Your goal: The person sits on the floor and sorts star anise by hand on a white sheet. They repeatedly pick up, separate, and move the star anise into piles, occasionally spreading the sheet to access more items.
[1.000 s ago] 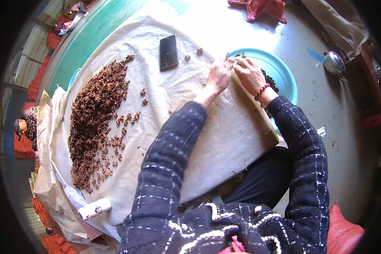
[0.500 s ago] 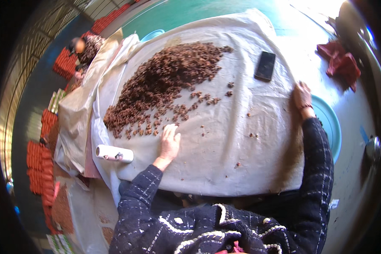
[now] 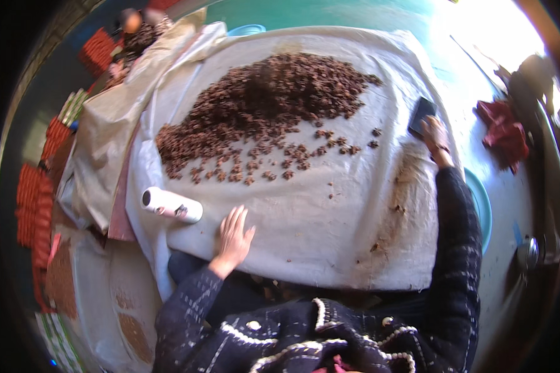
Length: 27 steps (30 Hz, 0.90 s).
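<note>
A broad mound of brown star anise point(image 3: 261, 93) covers the far part of a pale plastic sheet point(image 3: 280, 217), with loose pieces along its near side. My left hand point(image 3: 233, 239) rests palm down near the sheet's front edge, fingers stretched out and holding nothing. Right of that hand's far side lies bare sheet; to its left is a white cylindrical bottle point(image 3: 173, 205) with a dark round end. At the sheet's right side, the bent fingers of my right hand point(image 3: 436, 135) grip the lower end of a black phone point(image 3: 422, 116).
A light-blue tub point(image 3: 477, 208) shows beside my right forearm. Dark-red cloth point(image 3: 503, 130) lies on the floor at the far right. Stacks of orange-red net sacks point(image 3: 34, 205) line the left, where another person point(image 3: 142, 40) sits. A wrinkled tan sheet point(image 3: 102, 140) adjoins mine.
My right hand has moved from the sheet's right edge onto the phone. The left hand has drawn back from the star anise toward me. The whole view has shifted slightly.
</note>
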Each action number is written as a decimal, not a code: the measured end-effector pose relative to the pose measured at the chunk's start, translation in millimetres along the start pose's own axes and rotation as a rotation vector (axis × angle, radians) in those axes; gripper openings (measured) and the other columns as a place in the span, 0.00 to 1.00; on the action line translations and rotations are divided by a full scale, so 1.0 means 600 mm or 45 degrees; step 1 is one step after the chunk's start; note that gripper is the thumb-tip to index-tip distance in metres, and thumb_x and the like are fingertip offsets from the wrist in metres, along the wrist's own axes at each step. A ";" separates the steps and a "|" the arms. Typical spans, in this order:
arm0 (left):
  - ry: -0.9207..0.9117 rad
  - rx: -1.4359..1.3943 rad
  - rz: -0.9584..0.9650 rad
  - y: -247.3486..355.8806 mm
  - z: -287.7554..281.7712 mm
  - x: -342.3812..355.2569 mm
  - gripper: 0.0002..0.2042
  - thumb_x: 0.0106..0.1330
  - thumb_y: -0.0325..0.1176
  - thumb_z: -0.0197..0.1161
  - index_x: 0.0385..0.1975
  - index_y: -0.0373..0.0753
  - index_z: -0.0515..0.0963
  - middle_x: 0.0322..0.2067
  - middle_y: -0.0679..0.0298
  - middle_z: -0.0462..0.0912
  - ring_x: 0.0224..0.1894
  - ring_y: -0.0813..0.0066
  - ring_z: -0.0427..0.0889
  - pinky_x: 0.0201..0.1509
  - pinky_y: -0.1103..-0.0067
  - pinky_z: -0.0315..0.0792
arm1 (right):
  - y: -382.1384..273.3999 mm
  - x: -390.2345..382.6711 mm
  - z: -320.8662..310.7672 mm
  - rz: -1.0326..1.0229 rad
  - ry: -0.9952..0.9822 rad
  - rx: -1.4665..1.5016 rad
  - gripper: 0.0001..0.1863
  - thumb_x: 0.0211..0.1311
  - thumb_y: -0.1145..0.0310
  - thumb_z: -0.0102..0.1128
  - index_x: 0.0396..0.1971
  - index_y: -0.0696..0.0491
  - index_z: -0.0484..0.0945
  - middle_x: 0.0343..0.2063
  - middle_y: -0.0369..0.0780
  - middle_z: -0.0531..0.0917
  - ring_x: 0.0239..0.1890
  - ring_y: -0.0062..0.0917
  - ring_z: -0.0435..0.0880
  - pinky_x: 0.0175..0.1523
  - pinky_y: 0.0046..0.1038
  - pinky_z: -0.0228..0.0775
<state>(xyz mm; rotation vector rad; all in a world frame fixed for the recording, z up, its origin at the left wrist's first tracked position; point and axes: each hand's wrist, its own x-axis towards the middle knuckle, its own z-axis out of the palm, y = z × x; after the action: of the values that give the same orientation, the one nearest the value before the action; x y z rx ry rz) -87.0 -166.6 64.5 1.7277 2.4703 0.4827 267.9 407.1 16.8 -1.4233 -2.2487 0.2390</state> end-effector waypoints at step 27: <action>0.044 0.120 0.031 -0.018 -0.021 -0.079 0.21 0.59 0.37 0.50 0.47 0.29 0.76 0.53 0.45 0.75 0.58 0.39 0.70 0.62 0.53 0.62 | -0.501 0.194 0.267 -0.271 -0.877 1.423 0.31 0.66 0.44 0.51 0.62 0.49 0.70 0.62 0.39 0.71 0.66 0.28 0.66 0.70 0.30 0.53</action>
<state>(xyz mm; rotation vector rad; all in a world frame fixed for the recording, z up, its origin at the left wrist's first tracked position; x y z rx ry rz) -82.9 -216.4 68.4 1.8011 2.5376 0.4075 -91.6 391.9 25.2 -0.4986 -2.0265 1.7776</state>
